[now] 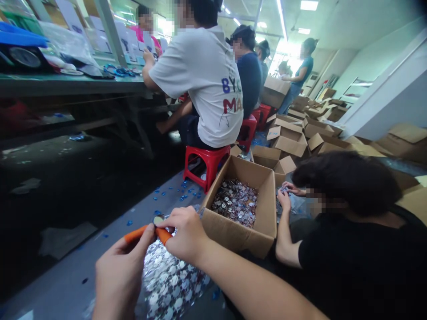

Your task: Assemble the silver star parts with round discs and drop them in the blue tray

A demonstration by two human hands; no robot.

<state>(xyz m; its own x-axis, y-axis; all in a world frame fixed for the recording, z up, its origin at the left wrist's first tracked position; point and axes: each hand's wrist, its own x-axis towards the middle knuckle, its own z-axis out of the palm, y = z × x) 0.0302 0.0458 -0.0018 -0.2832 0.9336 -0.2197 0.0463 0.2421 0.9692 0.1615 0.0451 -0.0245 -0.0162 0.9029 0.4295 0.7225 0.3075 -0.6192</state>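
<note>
My left hand (120, 272) and my right hand (184, 233) meet low in the middle of the view, both closed on a pair of orange-handled pliers (151, 232). A small round metal piece (158, 219) sits at the tool's tip, just above my fingers. Below my hands lies a heap of small shiny round pieces (170, 280) on the floor. An open cardboard box (238, 238) with several similar pieces inside stands just right of my right hand.
A person in black (350, 249) crouches at the right, hands by the box. A person in a white shirt (203, 80) sits on a red stool (207, 162) at a green workbench (66, 84). More seated people and open cartons (293, 138) stretch behind. Blue bits litter the floor (173, 193).
</note>
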